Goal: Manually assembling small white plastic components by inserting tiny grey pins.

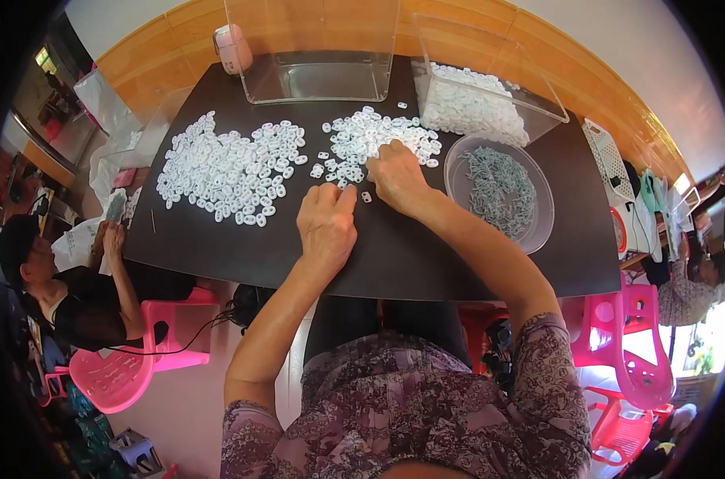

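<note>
My left hand (328, 225) rests low over the dark table, its fingers curled together near the front edge of a heap of small white plastic pieces (370, 132) with holes. Whatever its fingertips pinch is hidden. Reaching into the right front part of that heap, my right hand (398, 177) is also closed, knuckles up, and its fingertips are out of sight. One loose white piece (366, 196) lies between the two hands. A larger heap of white oval pieces (227, 166) spreads on the left. Right of my right forearm stands a round clear tub (544, 231) of small grey-green parts (497, 188).
Along the back of the table (410, 263) stand an empty clear bin (314, 84) and a tilted clear bin (550, 112) of white pieces (474, 104). A pink container (233, 49) is at back left. Beyond the left edge another person (75, 279) sits near a pink chair (115, 379).
</note>
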Demonstrator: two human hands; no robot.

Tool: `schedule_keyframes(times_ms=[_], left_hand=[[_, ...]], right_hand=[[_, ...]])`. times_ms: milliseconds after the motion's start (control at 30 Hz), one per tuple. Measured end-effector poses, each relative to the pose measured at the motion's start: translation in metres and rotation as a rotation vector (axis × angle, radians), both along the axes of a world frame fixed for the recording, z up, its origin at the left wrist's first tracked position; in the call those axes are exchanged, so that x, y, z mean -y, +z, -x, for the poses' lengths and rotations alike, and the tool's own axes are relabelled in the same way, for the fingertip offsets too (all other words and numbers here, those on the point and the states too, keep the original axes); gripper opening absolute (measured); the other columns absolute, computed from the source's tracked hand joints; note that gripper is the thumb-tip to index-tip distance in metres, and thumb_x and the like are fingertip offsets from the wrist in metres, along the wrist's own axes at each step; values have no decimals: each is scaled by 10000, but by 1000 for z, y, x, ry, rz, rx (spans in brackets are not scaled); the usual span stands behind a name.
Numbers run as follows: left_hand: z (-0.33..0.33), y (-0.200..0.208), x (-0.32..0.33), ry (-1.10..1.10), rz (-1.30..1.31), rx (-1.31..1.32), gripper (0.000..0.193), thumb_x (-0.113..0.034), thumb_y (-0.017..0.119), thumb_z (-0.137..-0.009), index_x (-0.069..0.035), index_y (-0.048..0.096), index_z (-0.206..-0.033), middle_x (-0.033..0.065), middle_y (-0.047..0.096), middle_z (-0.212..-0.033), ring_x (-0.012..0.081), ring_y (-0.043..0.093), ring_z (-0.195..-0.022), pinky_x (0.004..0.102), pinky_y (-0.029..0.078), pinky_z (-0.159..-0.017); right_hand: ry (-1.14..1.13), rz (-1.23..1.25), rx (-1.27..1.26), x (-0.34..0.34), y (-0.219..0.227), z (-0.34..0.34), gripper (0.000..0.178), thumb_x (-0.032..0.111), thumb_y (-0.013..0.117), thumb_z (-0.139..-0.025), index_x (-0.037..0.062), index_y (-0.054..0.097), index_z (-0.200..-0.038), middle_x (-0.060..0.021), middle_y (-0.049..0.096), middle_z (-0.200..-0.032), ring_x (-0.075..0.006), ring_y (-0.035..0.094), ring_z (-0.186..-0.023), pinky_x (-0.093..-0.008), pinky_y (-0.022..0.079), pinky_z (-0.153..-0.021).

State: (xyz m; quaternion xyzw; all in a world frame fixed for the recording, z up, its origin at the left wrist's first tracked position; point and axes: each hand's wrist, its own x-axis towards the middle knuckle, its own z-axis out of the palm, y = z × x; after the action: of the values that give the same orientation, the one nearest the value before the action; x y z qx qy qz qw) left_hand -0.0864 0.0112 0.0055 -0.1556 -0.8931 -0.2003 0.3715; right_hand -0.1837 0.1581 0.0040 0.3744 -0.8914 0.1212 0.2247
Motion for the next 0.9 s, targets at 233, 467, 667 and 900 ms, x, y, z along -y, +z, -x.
schedule_keyframes(times_ms=[233, 467, 667, 900], left_hand=[[-32, 15, 13, 11, -342, -12, 204, 46, 650, -692, -41, 632, -875, 73, 565, -762, 244, 554, -699, 334, 445, -584], [-40, 4, 16, -23, -462, 74, 190, 43, 655, -710, -35, 631, -881, 79, 578, -755, 241, 561, -684, 329, 449, -593], [-39, 3, 14, -58, -459, 75, 158, 35, 652, -706, -46, 633, -840, 73, 560, -725, 247, 554, -672, 339, 443, -577], [12, -5, -1, -42, -82, 116, 27, -69, 645, -701, -52, 626, -711, 100, 534, -695, 275, 546, -671, 382, 442, -571]], right_hand=[[30, -64, -3, 7, 7, -3, 138, 75, 699, -648, 13, 585, -694, -140, 575, -751, -301, 534, -776, -399, 442, -687], [42, 35, 53, 3, 11, -11, 169, 90, 706, -665, 29, 556, -715, -135, 572, -754, -313, 532, -768, -407, 440, -678], [48, 44, 215, -4, 14, -16, 149, 139, 680, -709, 38, 571, -713, -133, 592, -738, -326, 553, -782, -422, 442, -675], [-31, 242, 134, -20, 27, -38, 114, 124, 646, -741, 29, 596, -701, -133, 597, -714, -320, 568, -726, -413, 440, -649]])
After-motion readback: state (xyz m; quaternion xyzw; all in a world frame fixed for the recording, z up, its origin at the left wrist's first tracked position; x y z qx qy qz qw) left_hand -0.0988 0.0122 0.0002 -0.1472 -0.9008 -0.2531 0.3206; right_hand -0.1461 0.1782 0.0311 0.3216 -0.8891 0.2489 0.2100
